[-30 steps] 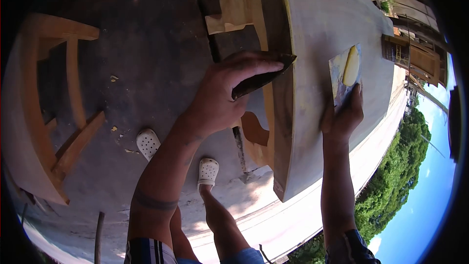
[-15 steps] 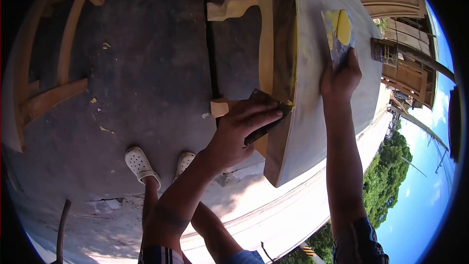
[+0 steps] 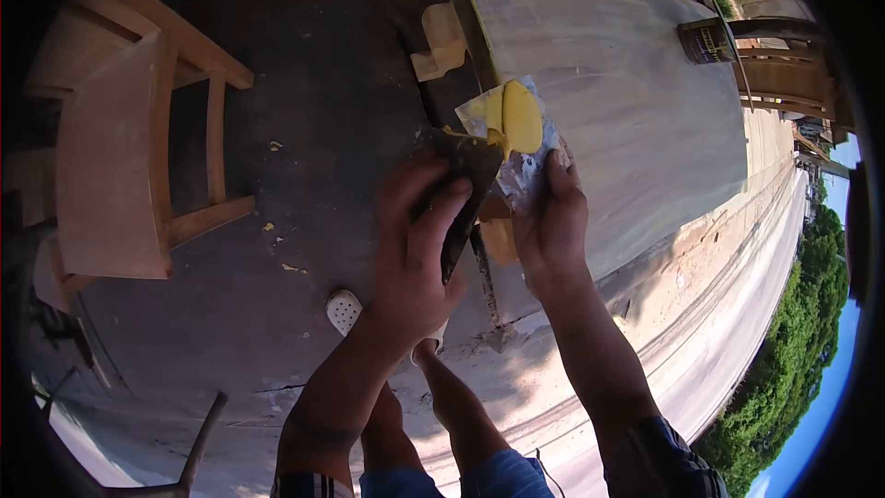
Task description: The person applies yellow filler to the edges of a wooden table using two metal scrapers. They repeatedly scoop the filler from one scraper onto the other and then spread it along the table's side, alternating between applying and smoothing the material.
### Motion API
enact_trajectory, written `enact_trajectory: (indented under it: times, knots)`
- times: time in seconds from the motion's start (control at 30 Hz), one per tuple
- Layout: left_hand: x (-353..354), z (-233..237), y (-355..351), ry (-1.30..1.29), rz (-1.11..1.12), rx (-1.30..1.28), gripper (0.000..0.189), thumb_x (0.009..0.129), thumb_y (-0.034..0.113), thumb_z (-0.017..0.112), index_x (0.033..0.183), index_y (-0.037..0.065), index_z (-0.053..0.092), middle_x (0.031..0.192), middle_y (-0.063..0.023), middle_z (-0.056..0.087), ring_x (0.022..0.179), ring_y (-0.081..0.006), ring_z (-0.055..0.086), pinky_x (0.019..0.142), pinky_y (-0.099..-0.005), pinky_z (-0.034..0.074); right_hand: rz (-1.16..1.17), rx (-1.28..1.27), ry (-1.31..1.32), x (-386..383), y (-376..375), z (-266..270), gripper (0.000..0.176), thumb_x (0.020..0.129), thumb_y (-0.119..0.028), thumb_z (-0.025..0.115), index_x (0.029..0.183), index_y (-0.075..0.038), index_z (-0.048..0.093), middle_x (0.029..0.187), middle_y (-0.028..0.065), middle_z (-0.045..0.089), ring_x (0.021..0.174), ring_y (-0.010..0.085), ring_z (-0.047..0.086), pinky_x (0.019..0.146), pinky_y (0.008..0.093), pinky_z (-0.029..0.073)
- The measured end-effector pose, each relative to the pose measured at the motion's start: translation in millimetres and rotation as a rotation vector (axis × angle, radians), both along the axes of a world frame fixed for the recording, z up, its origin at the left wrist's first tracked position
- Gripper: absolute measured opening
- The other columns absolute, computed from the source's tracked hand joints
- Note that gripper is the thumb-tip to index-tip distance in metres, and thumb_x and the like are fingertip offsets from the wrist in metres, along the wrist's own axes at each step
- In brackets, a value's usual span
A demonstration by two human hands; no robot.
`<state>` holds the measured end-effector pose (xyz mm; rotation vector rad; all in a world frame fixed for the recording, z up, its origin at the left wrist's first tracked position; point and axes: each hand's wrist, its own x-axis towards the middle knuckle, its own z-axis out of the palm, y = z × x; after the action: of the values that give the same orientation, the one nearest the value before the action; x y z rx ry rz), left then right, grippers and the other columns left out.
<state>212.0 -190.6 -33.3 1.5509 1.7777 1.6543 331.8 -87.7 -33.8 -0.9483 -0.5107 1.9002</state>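
A dark, flat scraper (image 3: 472, 189) is gripped in my left hand (image 3: 415, 244), its fingers closed along the blade. The scraper's upper corner, smeared with yellow, touches a mound of yellow putty (image 3: 523, 118). That putty lies on a stained flat plate (image 3: 524, 180), which my right hand (image 3: 558, 235) holds by its lower end, thumb on top. Behind the plate is a large pale panel (image 3: 608, 65) with streaky grey-white marks. A curved wooden piece (image 3: 442, 41) sticks out from the panel's left side.
A dark tin (image 3: 706, 42) stands at the panel's far edge, with a thin stick beside it. To the left is a wooden furniture frame (image 3: 120, 166). Yellowish scraps (image 3: 293, 268) lie on the dark floor. Sunlit ground and more wooden pieces (image 3: 784, 83) are at the right.
My left hand has taken the scraper off the panel's edge and up to the putty. My right hand has brought the plate left towards it. The view has shifted, showing more of the wooden frame.
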Motion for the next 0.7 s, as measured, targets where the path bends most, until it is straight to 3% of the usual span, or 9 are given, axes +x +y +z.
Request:
enact_trajectory:
  times: [0.1, 0.3, 0.53, 0.57, 0.67, 0.7]
  knots:
    - [10, 13, -14, 0.266, 0.05, 0.084, 0.053, 0.073, -0.007, 0.055, 0.122, 0.009, 0.045, 0.124, -0.0195, 0.037, 0.12, -0.041, 0.037, 0.096, -0.0536, 0.035, 0.019, -0.152, 0.159, -8, -34, 20, 0.029, 0.098, -0.015, 0.032, 0.124, -0.002, 0.036, 0.12, 0.0159, 0.05, 0.111, 0.0244, 0.053, 0.095, 0.0396, 0.045]
    - [21, -16, -40, 0.285, 0.186, -0.008, 0.051, 0.079, 0.001, 0.059, 0.125, 0.016, 0.043, 0.126, -0.0202, 0.032, 0.119, -0.0418, 0.035, 0.097, -0.0545, 0.032, 0.073, -0.242, 0.203, -16, -66, 58, 0.032, 0.099, -0.018, 0.033, 0.126, -0.002, 0.037, 0.121, 0.0135, 0.05, 0.109, 0.0224, 0.054, 0.095, 0.0359, 0.045]
    - [11, -42, -59, 0.404, 0.164, -0.049, 0.059, 0.068, -0.009, 0.06, 0.122, 0.011, 0.046, 0.128, -0.0217, 0.031, 0.119, -0.0441, 0.033, 0.096, -0.0556, 0.031, 0.022, -0.176, 0.106, 3, -77, 35, 0.03, 0.099, -0.017, 0.032, 0.126, -0.004, 0.034, 0.121, 0.0142, 0.049, 0.107, 0.0221, 0.056, 0.088, 0.0358, 0.051]
    - [10, -42, -65, 0.457, 0.171, -0.24, 0.062, 0.062, -0.014, 0.056, 0.119, 0.008, 0.047, 0.129, -0.0192, 0.033, 0.119, -0.0421, 0.035, 0.097, -0.0505, 0.033, 0.0, -0.175, 0.098, 5, -78, 35, 0.03, 0.099, -0.017, 0.032, 0.126, -0.004, 0.034, 0.121, 0.0141, 0.049, 0.107, 0.0222, 0.056, 0.087, 0.0355, 0.052]
    - [5, -67, -81, 0.106, 0.1, -0.415, 0.064, 0.06, -0.016, 0.053, 0.12, 0.006, 0.047, 0.126, -0.0167, 0.038, 0.117, -0.0389, 0.039, 0.098, -0.0426, 0.035, -0.054, -0.165, 0.125, 9, -73, 38, 0.029, 0.098, -0.016, 0.033, 0.125, -0.005, 0.034, 0.121, 0.0142, 0.049, 0.107, 0.0231, 0.056, 0.086, 0.0362, 0.053]
    - [2, -58, -75, 0.032, 0.106, -0.409, 0.061, 0.064, -0.016, 0.048, 0.121, 0.005, 0.047, 0.118, -0.0126, 0.047, 0.109, -0.0266, 0.049, 0.091, -0.0317, 0.04, -0.055, -0.139, 0.071, 13, -69, 37, 0.03, 0.098, -0.016, 0.033, 0.126, -0.004, 0.034, 0.122, 0.0143, 0.048, 0.109, 0.023, 0.055, 0.089, 0.0363, 0.051]
